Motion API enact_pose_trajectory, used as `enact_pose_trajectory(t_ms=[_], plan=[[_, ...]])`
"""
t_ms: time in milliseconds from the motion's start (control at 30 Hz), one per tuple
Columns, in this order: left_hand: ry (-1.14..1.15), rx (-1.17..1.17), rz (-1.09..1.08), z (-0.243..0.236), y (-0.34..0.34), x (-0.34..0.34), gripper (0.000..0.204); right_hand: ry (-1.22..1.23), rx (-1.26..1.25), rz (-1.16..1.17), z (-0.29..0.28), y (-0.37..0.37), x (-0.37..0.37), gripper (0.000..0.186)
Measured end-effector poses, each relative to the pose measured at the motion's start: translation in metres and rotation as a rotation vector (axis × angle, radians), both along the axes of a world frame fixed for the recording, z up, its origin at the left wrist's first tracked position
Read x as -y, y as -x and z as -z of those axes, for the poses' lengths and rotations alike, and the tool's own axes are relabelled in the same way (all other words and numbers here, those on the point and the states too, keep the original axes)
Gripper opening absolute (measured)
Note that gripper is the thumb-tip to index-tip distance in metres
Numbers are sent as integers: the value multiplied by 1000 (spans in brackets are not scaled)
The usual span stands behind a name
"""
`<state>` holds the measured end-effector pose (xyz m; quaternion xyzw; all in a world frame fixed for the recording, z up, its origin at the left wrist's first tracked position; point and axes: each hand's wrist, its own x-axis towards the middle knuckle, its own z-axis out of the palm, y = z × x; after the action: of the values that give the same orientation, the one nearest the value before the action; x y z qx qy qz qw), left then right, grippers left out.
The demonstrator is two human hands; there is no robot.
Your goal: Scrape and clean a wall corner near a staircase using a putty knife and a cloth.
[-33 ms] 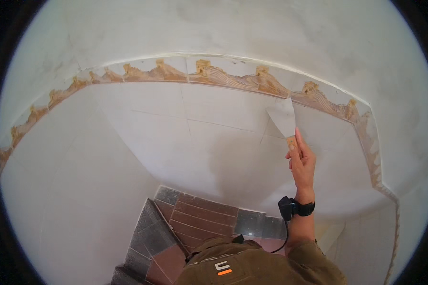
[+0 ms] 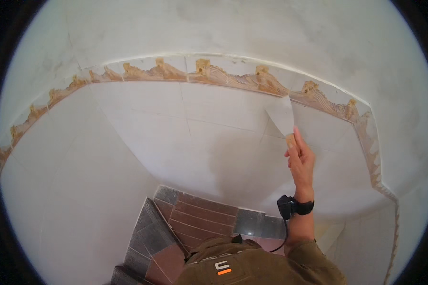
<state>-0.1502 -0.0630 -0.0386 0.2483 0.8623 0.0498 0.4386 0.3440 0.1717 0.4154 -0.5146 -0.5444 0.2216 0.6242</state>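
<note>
My right hand [image 2: 300,159] is closed round the wooden handle of a putty knife [image 2: 282,116], its index finger stretched along the handle toward the blade. The wide metal blade points up and away, over the white wall tiles [image 2: 223,107]. One corner of its edge lies at the lower side of a decorative border strip [image 2: 233,81] with brown and tan wall-and-tower relief shapes. Whether the blade presses on the tile or just hovers, I cannot tell. My left hand is out of the picture.
Above the border runs a smudged pale plaster wall [image 2: 271,28]. Below are floor tiles [image 2: 202,221] in reddish brown and dark grey, with dark-edged steps [image 2: 150,232] at the lower left. A black device strapped to my right wrist [image 2: 295,206] trails a cable.
My right hand and the putty knife have shifted very slightly up and to the left. The grip stays the same.
</note>
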Motion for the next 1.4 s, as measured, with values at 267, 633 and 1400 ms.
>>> enact_pose_trajectory(t_ms=[267, 633, 1400], plan=[[25, -10, -29, 6, 6, 24, 57, -46, 107, 3, -5, 12, -3, 39], [52, 8, -4, 11, 22, 59, 59, -150, 185, -60, -10, 20, -19, 40], [215, 14, -125, 58, 31, 64, 64, -185, 401, -33, -28, 51, -52, 36]])
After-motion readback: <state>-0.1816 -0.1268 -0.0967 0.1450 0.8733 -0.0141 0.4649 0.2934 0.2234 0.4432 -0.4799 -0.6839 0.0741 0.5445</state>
